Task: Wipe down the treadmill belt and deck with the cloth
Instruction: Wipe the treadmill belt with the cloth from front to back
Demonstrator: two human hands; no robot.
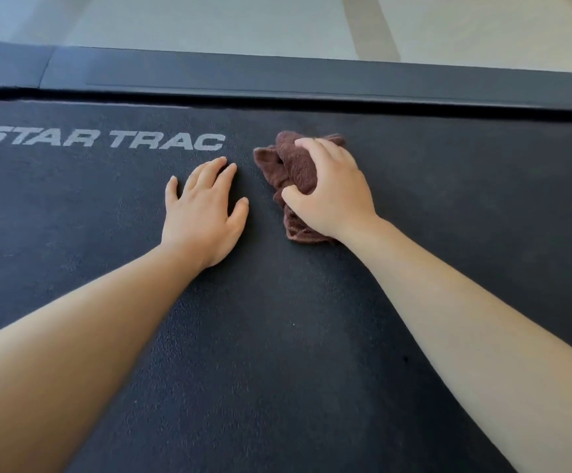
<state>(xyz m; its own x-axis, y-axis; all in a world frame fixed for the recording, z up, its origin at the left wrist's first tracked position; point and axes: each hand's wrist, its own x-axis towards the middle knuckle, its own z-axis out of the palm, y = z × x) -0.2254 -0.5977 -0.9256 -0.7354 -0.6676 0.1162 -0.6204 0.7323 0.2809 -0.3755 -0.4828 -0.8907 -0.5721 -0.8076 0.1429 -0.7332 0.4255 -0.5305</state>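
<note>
A dark, textured treadmill belt (pixel 277 336) fills most of the head view, with grey "STAR TRAC" lettering (pixel 100 141) at the upper left. A bunched brown cloth (pixel 286 167) lies on the belt right of centre. My right hand (pixel 332 192) grips the cloth from above, fingers and thumb curled round it, pressing it onto the belt. My left hand (pixel 206 206) rests flat on the belt just left of the cloth, fingers straight, holding nothing. Part of the cloth is hidden under my right hand.
The black side rail of the deck (pixel 311 76) runs across the far edge of the belt. Beyond it lies a pale floor (pixel 209 22) with a tan stripe (pixel 369 29).
</note>
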